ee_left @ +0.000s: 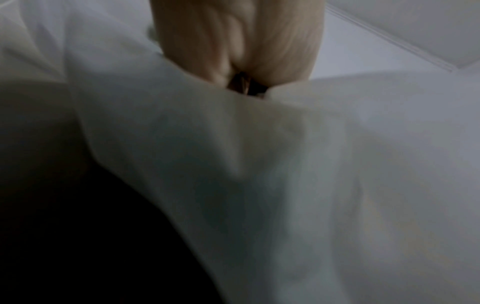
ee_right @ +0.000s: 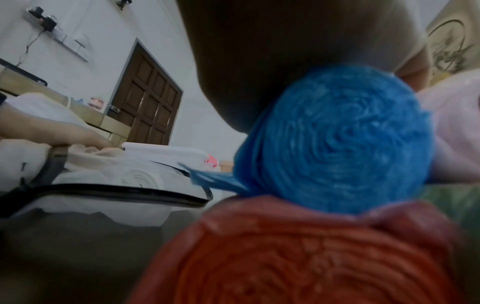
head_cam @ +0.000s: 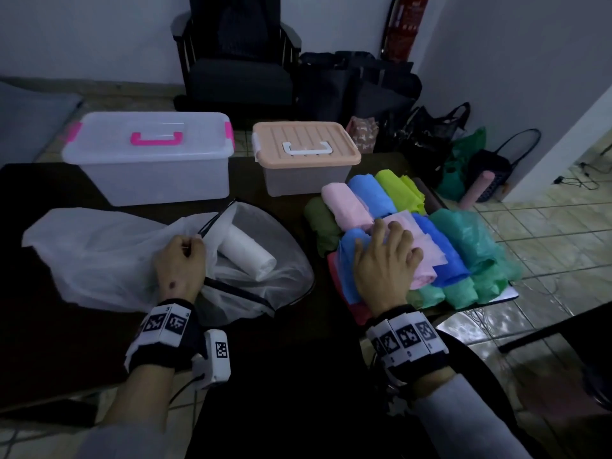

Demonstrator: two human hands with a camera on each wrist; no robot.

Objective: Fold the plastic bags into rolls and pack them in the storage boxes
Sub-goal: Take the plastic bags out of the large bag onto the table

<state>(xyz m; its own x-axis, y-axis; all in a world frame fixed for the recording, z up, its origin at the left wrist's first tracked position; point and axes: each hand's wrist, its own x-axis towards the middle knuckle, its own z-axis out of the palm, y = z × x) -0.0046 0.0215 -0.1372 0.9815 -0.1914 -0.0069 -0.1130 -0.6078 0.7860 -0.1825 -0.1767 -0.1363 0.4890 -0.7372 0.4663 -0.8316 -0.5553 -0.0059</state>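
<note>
I saw my left hand (head_cam: 180, 263) closed in a fist on the gathered edge of a thin, translucent white plastic bag (head_cam: 96, 250) that lay crumpled toward the left edge of the dark counter (head_cam: 49, 342); the left wrist view showed the curled fingers (ee_left: 233, 41) pinching that white film (ee_left: 285, 185), though it was blurred. Just beside that hand, a white mesh pouch with a black zip rim (head_cam: 265, 276) lay open, and a tightly rolled white plastic bag (head_cam: 246, 250) rested inside it. My right hand (head_cam: 385, 263) lay flat, fingers spread and relaxed, on top of a heap of rolled plastic bags near the right edge of the counter, its palm over a blue roll (head_cam: 351, 270) and its fingertips on a pale pink roll (head_cam: 427, 256). The right wrist view showed the spiral end of the blue roll (ee_right: 337, 139) touching my palm, with a red roll (ee_right: 298, 257) directly beneath it. Further rolls in green (head_cam: 463, 286), olive (head_cam: 323, 223), lime (head_cam: 397, 187) and pink were packed touching one another in that heap. Along the far edge of the counter stood a clear plastic storage box with a pink handle and pink clips (head_cam: 149, 157) and, to its right, a smaller storage box with a peach lid and white handle (head_cam: 304, 157); both lids were closed.
</note>
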